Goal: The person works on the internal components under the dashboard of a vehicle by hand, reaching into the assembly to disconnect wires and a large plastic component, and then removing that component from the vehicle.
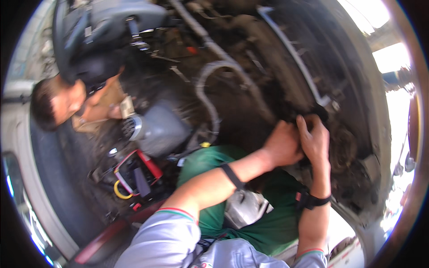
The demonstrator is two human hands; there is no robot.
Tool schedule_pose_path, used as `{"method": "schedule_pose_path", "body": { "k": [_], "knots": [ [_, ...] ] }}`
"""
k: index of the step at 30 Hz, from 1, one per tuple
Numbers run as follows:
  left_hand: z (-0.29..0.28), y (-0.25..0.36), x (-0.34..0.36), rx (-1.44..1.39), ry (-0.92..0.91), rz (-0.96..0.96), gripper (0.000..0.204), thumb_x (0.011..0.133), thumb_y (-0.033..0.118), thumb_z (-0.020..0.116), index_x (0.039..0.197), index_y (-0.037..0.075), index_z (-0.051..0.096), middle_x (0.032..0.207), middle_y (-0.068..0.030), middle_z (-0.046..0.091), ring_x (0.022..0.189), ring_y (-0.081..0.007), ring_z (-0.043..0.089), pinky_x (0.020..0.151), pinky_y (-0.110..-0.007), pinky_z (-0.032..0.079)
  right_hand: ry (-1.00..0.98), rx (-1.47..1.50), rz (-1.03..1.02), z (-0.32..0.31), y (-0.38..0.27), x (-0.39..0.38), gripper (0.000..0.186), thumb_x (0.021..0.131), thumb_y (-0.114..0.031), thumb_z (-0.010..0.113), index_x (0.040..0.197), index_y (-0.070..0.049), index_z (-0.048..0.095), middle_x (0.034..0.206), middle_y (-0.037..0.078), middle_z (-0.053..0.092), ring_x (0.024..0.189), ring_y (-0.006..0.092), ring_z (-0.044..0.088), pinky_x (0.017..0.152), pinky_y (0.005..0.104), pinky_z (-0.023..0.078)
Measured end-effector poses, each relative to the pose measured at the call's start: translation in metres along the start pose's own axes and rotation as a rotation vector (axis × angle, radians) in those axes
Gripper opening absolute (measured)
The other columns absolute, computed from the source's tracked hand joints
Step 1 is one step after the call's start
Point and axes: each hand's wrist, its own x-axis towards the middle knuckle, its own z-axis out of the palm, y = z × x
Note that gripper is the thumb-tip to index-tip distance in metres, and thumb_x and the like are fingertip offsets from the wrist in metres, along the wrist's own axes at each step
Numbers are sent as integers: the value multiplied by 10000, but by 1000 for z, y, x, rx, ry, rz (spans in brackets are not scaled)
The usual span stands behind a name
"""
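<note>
Just short of the pale bar [298,60], my left hand [284,142] and right hand [316,140] sit together.
It slants away up-left, nearer my right; what they clamp, I cannot tell.

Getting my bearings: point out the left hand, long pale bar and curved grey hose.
Left hand [284,143]: head view, back of the hand.
Long pale bar [292,50]: head view, middle of its length.
Curved grey hose [200,87]: head view, its bend's left side.

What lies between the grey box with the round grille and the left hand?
In the head view, the lower end of the curved grey hose lies between the grey box and left hand.
</note>
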Motion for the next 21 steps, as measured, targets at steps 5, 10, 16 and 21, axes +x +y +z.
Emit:
{"method": "schedule_pose_path", "body": {
  "k": [5,10,16,21],
  "knots": [
    [9,5,-2,48,-3,37,362,733,369,695,910,53,691,965,-125,682,1018,-301,571,861,-440,382,-77,29,-7,8,19,10,401,890,-332,730,939,61,667,840,269,682,813,432,677,714,451,526],
    [2,3,-4,40,-21,44,289,778,326,647,894,64,679,909,-111,675,972,-308,562,859,-425,364,-140,-132,47,14,-2,21,444,899,-331,725,831,100,647,751,312,627,753,477,639,651,502,479],
    [10,3,-4,116,15,85,300,859,384,554,852,112,680,871,-83,665,942,-294,551,864,-434,347,-82,-259,63,23,8,23,540,902,-421,707,805,108,652,764,332,628,792,493,644,667,522,485],
    [13,0,-3,140,-19,86,318,874,411,530,815,134,673,839,-74,654,927,-293,543,858,-443,339,-86,-340,105,22,-17,19,575,906,-460,687,818,108,661,799,340,639,837,500,651,696,528,500]
  ]
}}
